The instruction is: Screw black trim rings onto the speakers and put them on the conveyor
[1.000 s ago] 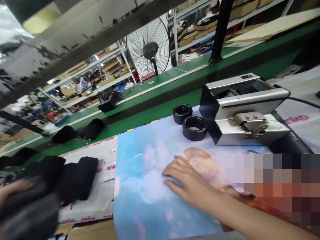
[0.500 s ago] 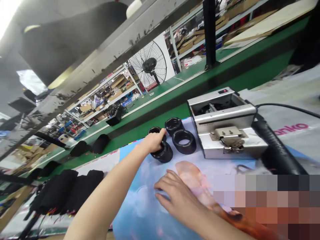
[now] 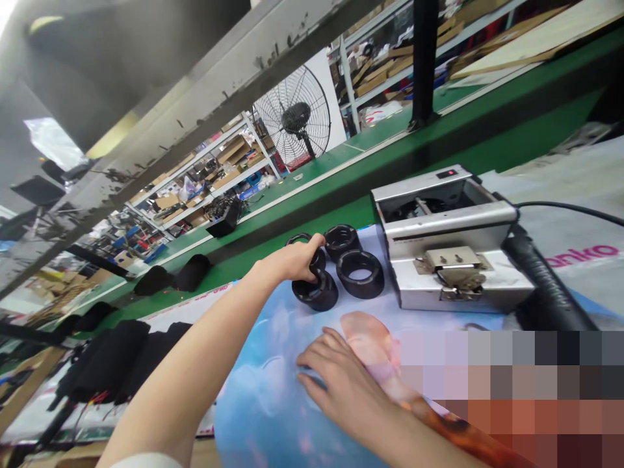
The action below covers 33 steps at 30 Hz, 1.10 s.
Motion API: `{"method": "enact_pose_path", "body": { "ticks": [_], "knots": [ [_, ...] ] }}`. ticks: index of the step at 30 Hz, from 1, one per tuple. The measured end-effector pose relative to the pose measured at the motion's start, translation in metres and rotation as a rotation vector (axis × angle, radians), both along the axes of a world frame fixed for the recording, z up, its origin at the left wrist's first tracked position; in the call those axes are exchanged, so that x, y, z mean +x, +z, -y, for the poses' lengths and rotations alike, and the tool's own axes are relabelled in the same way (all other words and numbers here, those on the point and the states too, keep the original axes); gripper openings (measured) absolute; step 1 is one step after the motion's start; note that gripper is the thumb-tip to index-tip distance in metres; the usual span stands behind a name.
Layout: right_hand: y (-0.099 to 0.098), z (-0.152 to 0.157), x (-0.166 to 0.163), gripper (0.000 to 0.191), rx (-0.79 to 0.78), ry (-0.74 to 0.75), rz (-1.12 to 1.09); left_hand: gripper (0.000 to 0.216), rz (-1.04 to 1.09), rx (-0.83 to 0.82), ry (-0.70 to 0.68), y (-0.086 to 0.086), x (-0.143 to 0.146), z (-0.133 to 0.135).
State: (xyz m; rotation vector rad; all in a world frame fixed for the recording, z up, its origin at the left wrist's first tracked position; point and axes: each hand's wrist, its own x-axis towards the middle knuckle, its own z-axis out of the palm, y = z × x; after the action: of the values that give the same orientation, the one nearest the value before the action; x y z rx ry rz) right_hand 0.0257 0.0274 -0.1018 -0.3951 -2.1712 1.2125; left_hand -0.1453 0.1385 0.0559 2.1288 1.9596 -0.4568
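My left hand (image 3: 299, 259) reaches out to a group of short, hollow black cylinders on the blue printed sheet (image 3: 263, 383). Its fingers are closed on the back left black ring (image 3: 320, 260), mostly covered by the hand. Just in front of that hand stands another black ring (image 3: 322, 294). To its right are a back ring (image 3: 342, 242) and a wider-looking front ring (image 3: 361, 278), both with open tops. My right hand (image 3: 336, 374) lies low over the sheet, nearer to me, fingers apart and holding nothing.
A metal box device (image 3: 453, 227) with a latch stands right of the rings, with a black tube (image 3: 550, 286) and cable beside it. Black padded pieces (image 3: 104, 364) lie at the left. Behind are a green bench (image 3: 341, 201), a fan (image 3: 296, 117) and a slanting beam (image 3: 214, 91).
The view has shifted slightly. My left hand has stayed at the back left ring, with its thumb side a little higher over the front one. My right hand has hardly moved.
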Motion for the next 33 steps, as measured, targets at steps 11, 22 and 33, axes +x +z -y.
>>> {"method": "enact_pose_path", "body": {
  "ticks": [11, 22, 33],
  "knots": [
    [0.002, 0.000, 0.003, 0.010, 0.011, -0.001, 0.004, 0.084, 0.161, 0.000, 0.002, 0.007, -0.011, -0.003],
    [0.001, -0.002, 0.000, 0.011, 0.005, 0.001, 0.016, 0.042, 0.332, 0.141, 0.062, 0.003, -0.026, -0.002],
    [0.005, 0.002, 0.005, 0.014, -0.060, -0.047, 0.095, 0.039, 0.293, 0.215, 0.108, -0.002, -0.023, -0.002]
  ]
}}
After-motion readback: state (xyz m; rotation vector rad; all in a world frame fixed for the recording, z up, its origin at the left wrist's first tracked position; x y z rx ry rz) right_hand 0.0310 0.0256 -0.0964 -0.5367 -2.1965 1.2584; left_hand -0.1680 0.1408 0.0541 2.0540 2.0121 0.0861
